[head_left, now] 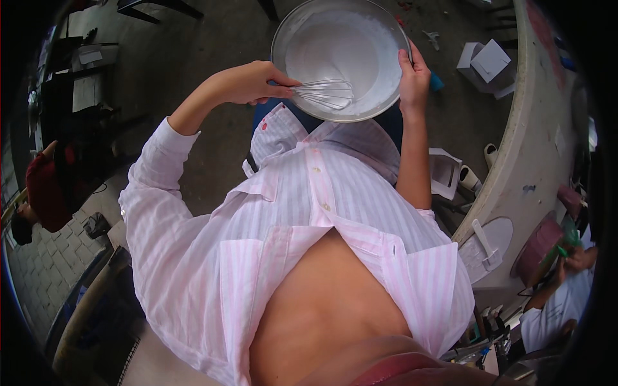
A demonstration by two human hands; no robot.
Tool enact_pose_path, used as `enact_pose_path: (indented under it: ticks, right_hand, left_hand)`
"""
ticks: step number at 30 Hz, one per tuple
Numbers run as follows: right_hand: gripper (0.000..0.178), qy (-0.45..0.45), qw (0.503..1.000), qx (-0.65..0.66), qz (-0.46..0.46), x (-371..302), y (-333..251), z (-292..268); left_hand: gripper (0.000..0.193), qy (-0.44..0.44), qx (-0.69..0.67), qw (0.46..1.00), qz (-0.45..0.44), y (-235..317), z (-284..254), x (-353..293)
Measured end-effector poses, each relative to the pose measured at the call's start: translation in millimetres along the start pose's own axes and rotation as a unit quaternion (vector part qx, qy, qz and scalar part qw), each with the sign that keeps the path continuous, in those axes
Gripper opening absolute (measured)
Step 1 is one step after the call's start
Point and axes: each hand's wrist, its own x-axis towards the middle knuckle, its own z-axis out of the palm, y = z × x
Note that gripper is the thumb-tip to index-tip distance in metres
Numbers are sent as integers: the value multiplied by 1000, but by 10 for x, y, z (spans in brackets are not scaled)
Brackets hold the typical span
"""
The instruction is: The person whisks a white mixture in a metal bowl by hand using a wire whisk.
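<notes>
A wide round metal bowl [280, 56] rests over my lap, with a pale whitish mixture [360, 48] across its bottom and smeared up its sides. My left hand [261, 83] is closed round the handle of a wire whisk [328, 94], whose loops lie tilted inside the bowl near its close left side. On the right, my right hand [414, 76] grips the bowl's rim, thumb on the upper edge and fingers along the outside. The whisk's handle is mostly hidden by my left hand.
A long pale table [508, 161] curves along my right, bearing a pink basin [539, 249]. An open white box [487, 67] stands on the floor. One person [560, 302] is at the lower right, another in dark red [48, 186] at the far left.
</notes>
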Motion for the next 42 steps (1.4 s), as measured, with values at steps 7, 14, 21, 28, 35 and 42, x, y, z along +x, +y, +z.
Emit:
enact_pose_path:
  ticks: [7,14,21,28,35,42]
  right_hand:
    - [34,-3,1000,3,-7,-2,-4,20]
    - [33,5,1000,-4,7,-23,-38,35]
    - [33,-4,1000,24,-5,9,-19,30]
    - [33,-7,1000,10,0,-23,6,10]
    - [34,-8,1000,18,-4,3,17,8]
    - [34,-8,999,43,4,-28,-14,36]
  left_hand:
    - [34,-71,-43,994,-64,141,-9,-88]
    - [36,98,54,994,18,-76,36,100]
    - [34,117,18,993,-27,-20,-41,104]
    - [33,229,39,972,23,-150,90,184]
    - [35,105,-16,994,0,-117,153,134]
    - [36,151,-21,988,-14,-220,195,126]
